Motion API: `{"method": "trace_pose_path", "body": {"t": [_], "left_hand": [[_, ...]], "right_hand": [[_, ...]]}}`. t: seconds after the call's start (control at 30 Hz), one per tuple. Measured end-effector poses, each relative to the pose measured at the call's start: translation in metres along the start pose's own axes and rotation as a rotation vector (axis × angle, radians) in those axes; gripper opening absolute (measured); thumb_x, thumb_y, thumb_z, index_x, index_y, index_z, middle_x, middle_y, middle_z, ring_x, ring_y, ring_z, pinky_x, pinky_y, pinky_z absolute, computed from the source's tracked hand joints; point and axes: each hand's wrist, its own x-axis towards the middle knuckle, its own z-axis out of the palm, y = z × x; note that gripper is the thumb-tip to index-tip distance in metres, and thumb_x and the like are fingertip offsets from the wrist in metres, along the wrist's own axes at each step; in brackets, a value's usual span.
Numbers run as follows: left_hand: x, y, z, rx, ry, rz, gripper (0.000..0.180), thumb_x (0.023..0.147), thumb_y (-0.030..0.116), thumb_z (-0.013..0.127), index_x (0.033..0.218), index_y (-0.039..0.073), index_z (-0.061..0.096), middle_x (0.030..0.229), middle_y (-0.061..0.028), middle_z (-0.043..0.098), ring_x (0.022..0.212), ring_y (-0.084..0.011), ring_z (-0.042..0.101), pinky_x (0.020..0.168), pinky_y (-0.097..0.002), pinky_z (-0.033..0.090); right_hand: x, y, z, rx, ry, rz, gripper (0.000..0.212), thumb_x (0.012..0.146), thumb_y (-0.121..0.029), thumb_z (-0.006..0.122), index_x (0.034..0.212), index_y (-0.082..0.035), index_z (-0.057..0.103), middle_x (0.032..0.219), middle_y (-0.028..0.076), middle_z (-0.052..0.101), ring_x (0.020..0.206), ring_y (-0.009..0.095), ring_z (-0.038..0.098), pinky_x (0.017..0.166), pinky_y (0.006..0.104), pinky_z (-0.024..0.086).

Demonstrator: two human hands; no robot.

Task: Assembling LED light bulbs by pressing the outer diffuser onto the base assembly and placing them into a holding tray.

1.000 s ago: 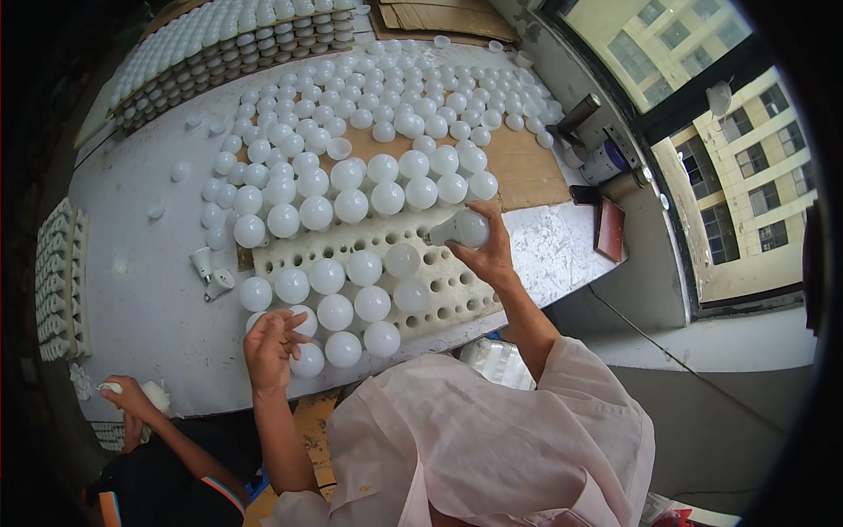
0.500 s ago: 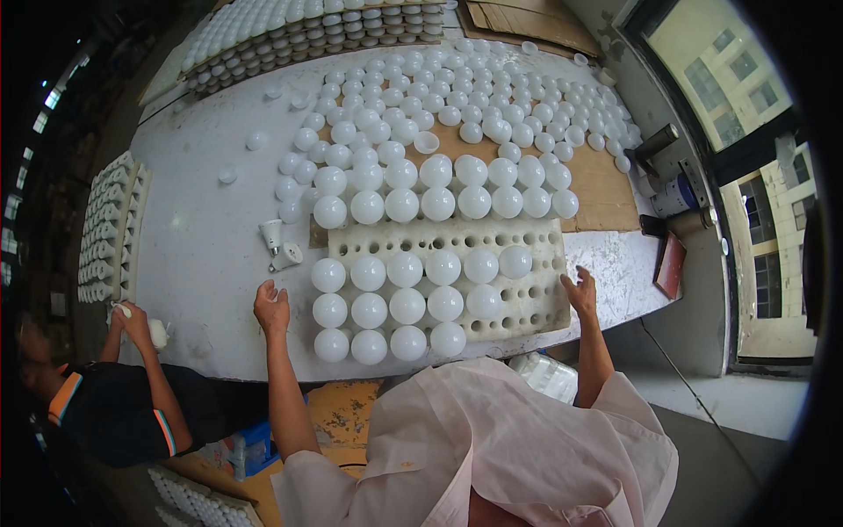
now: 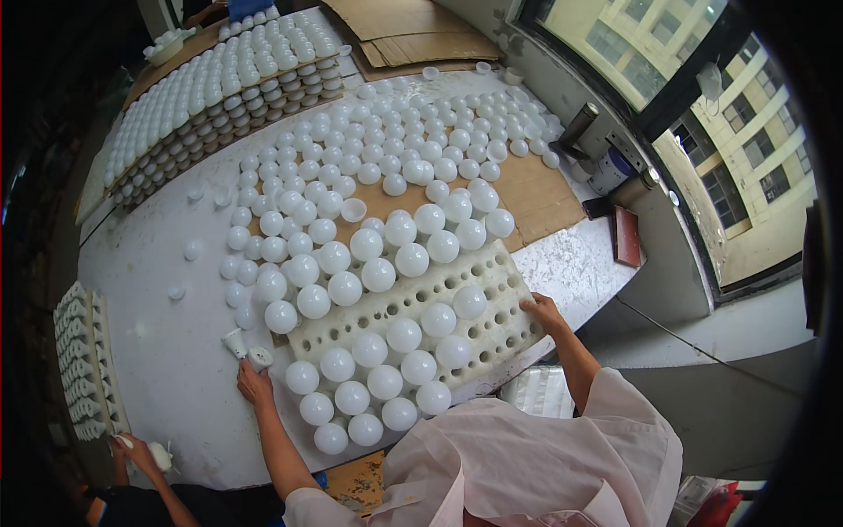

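Observation:
My left hand (image 3: 255,385) is at the left of a pale foam tray (image 3: 399,309), its fingers apart and close below two white lamp bases, one cone-shaped (image 3: 234,342) and one seen end-on (image 3: 260,357). Whether the fingertips touch the bases I cannot tell. At the tray's right end, my right hand (image 3: 544,313) has its fingers closed on the edge. Round white bulb covers (image 3: 385,382) stand in rows on the tray's near left part. Its right part shows bare holes. Further rows of covers (image 3: 378,274) line its far side.
Many loose white covers (image 3: 378,140) lie on cardboard (image 3: 540,202) behind the tray. Stacked layers of covers (image 3: 228,79) stand far left. A co-worker's hands (image 3: 140,452) hold something white at lower left. A flask (image 3: 580,123) and red box (image 3: 626,235) stand by the window.
The view has turned and shifted, so the tray appears slanted. My right hand has come onto the tray's right edge. My left hand has moved closer to the lamp bases.

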Motion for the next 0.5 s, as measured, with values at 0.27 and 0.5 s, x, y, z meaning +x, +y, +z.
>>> {"method": "trace_pose_path", "body": {"t": [0.27,0.5], "left_hand": [[-0.018,-0.029,0.027,-0.062,0.184,0.067,0.048,0.068,0.009,0.078,0.108,-0.001,0.054,0.112,-0.0213,0.06,0.099,-0.0375,0.059,0.086,-0.0435,0.047],[-0.055,-0.012,-0.028,-0.605,0.156,-0.289,0.038,0.081,0.02,0.071,0.106,-0.005,0.057,0.096,-0.0176,0.065,0.084,-0.0218,0.064,0.073,-0.0328,0.052]], "right_hand": [[0.042,-0.008,0.024,-0.012,-0.082,-0.051,0.051,0.077,-0.028,0.073,0.116,0.001,0.06,0.098,0.013,0.066,0.085,0.02,0.064,0.076,0.0331,0.052],[0.124,-0.058,-0.04,-0.523,-0.019,-0.519,0.05,0.082,-0.028,0.066,0.122,0.002,0.055,0.106,0.016,0.065,0.087,0.023,0.065,0.076,0.0341,0.053]]}}
